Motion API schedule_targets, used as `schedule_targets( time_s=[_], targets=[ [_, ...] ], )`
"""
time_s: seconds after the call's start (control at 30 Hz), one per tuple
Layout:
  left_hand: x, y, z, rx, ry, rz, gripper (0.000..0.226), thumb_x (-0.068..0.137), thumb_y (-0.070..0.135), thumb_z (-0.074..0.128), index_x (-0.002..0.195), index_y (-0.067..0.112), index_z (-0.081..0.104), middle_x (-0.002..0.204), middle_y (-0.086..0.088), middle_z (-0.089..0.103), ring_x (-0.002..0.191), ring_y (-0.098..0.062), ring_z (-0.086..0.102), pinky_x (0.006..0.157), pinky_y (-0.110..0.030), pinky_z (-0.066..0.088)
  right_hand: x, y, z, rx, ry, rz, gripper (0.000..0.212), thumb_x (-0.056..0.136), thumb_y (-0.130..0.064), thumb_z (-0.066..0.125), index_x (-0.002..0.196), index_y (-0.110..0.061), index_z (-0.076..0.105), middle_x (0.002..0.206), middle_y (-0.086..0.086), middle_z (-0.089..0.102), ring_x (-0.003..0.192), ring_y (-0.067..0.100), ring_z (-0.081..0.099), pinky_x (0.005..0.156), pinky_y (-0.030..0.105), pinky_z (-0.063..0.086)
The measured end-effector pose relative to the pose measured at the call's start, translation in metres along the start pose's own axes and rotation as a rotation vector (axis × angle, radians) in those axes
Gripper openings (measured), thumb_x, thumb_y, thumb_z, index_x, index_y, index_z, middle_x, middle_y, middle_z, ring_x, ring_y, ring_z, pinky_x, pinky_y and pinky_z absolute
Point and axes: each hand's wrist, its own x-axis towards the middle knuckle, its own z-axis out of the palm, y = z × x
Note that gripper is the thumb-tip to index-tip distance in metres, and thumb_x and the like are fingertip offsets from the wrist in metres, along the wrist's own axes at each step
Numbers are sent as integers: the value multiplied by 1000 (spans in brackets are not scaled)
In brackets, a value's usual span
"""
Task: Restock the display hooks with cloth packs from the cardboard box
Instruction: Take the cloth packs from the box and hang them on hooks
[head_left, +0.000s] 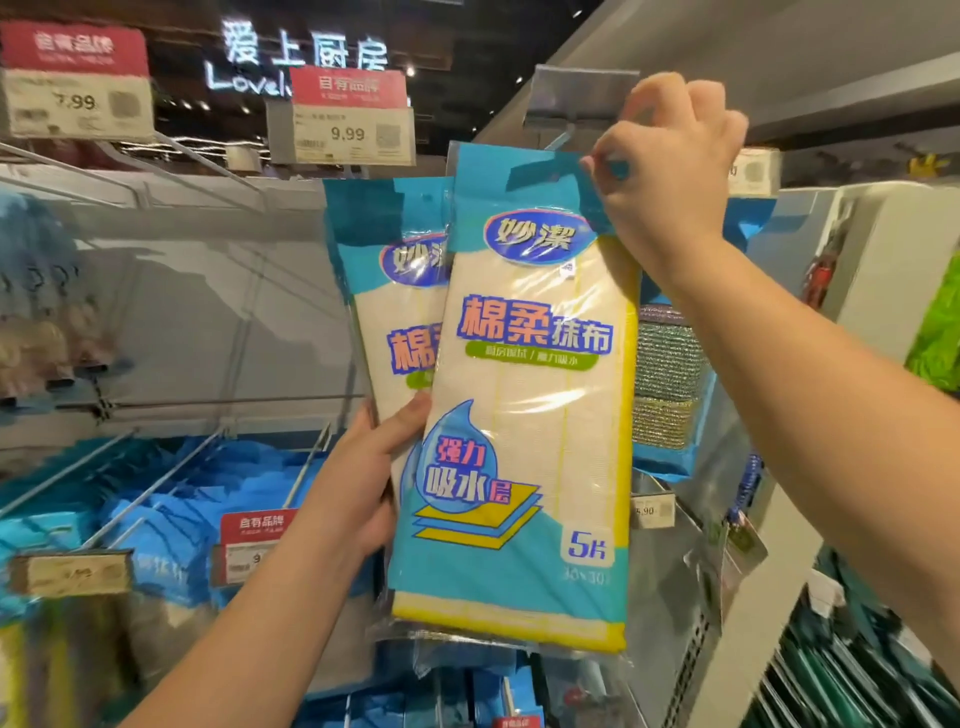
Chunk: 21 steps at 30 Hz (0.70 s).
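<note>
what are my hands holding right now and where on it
Right hand pinches the front cloth pack at its top blue header. Left hand grips the packs' left edge, about midway down.

The front cloth pack (530, 395) I hold reads 妙潔, 棉柔抹布, 强力吸水层 and 5片; the pack behind it (395, 291) shows 妙潔; one price tag (340, 132) reads 9.99 under a red header (347, 88) marked 自有品牌; the overhead sign (306, 52) reads 爱上厨房.

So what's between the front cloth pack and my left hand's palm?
In the head view, a second cloth pack lies behind the front cloth pack, gripped by the left hand.
</note>
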Motion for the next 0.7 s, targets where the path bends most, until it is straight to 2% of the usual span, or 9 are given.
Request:
schedule_targets(
  time_s=[0.3, 0.4, 0.47, 0.53, 0.6, 0.7],
  targets=[
    [7, 1, 11, 24, 66, 21, 60, 74, 22, 73, 131, 12, 57, 110, -12, 75, 90, -29, 75, 72, -48, 63, 5, -1, 19, -84, -77, -7, 24, 88, -29, 54, 97, -18, 73, 137, 2, 47, 127, 35, 40, 95, 43, 23],
    [11, 0, 16, 2, 119, 34, 40, 77, 16, 73, 116, 16, 61, 97, -8, 78, 80, -25, 76, 70, -47, 63, 2, -6, 19, -61, -116, 21, 21, 86, -26, 56, 100, -18, 68, 144, 5, 42, 131, 35, 36, 98, 42, 22],
    [15, 0, 19, -7, 149, 37, 31, 85, 14, 72, 113, 18, 62, 98, -8, 78, 83, -26, 76, 75, -50, 62, -13, -11, 14, 0, -125, 56, 25, 86, -29, 60, 108, -19, 64, 149, 6, 37, 136, 33, 32, 104, 43, 20],
    [19, -1, 20, -13, 164, 39, 31, 86, 14, 72, 115, 18, 62, 103, -9, 77, 89, -28, 76, 81, -52, 60, -44, -19, 6, 97, -127, 134, 30, 86, -33, 60, 114, -20, 62, 149, 7, 37, 136, 32, 31, 106, 41, 19],
    [23, -3, 22, -19, 171, 46, 26, 87, 13, 72, 111, 18, 61, 102, -10, 77, 89, -29, 75, 84, -53, 59, -85, -29, 1, 268, -239, 255, 39, 88, -40, 60, 121, -17, 57, 143, 10, 38, 131, 34, 35, 108, 42, 26],
    [30, -7, 24, -17, 183, 90, 23, 89, 8, 70, 109, 14, 61, 99, -11, 77, 91, -31, 75, 84, -53, 58, -131, -45, 2, 528, -548, 468, 72, 85, -57, 64, 142, -18, 41, 147, 8, 29, 132, 31, 41, 110, 42, 34]
  ],
)
